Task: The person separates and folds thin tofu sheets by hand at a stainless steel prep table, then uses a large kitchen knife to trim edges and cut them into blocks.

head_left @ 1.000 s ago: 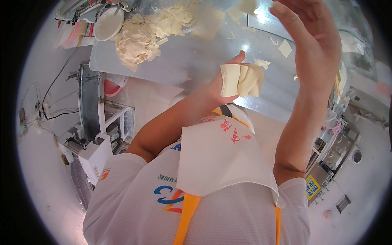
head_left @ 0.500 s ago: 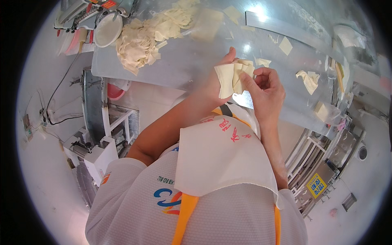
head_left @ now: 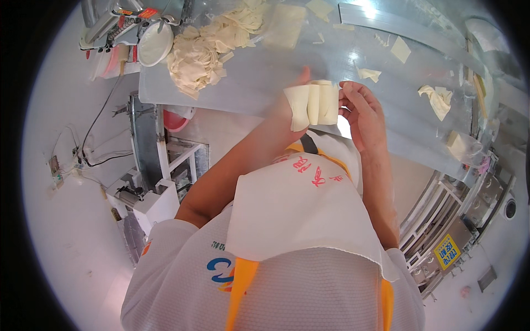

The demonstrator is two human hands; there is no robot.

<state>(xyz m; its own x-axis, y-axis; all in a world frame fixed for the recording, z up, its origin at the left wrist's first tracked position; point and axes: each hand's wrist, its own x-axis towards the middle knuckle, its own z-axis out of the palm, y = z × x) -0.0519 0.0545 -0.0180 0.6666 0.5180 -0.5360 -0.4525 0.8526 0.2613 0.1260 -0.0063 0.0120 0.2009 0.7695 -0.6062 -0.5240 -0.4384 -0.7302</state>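
Observation:
A stack of pale yellow dough wrappers [head_left: 313,105] fans out in separate bundles across my left hand [head_left: 282,113]. That hand is closed around the stack from beneath, its blurred thumb standing up behind it; most of its fingers are hidden under the dough. At the stack's right edge is my right hand [head_left: 369,116], with its fingers curled in and the tips close to or touching the wrappers. Whether anything is pinched in them does not show. Both hands hang over the near edge of the metal table [head_left: 243,99].
A heap of dough scraps [head_left: 196,63] covers the table's far left, beside a white bowl [head_left: 155,43]. Farther back lie a dough sheet [head_left: 284,27] and a long metal bar [head_left: 386,25]. Loose scraps [head_left: 438,102] and a pale block [head_left: 456,144] sit to the right.
My right thumb has come off the top of the stack and the right hand has shifted to its right edge. The wrappers now lie straighter in my left hand. The view has turned slightly.

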